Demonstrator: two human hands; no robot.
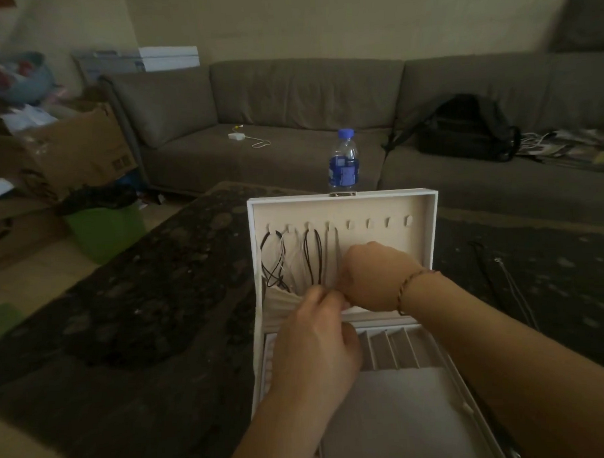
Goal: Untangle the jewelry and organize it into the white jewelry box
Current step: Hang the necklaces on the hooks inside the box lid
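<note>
We are working at the white jewelry box point(426, 204), lying open on the dark table point(142, 303). Necklaces point(295, 260) are hanging from the lid's hooks at ten o'clock of our hands. Our left hand point(318, 341) is pinching the lid's elastic pocket point(279, 303); our right hand point(374, 277) is curling against it, and we cannot tell its grip. A water bottle point(343, 159) is standing behind the box at twelve o'clock. More chains point(501, 283) are lying at three o'clock.

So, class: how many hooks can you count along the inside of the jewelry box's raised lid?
8, in one row across the jewelry box lid: the four left hooks carry hanging necklaces; the four right hooks are bare. None seem hidden.
</note>
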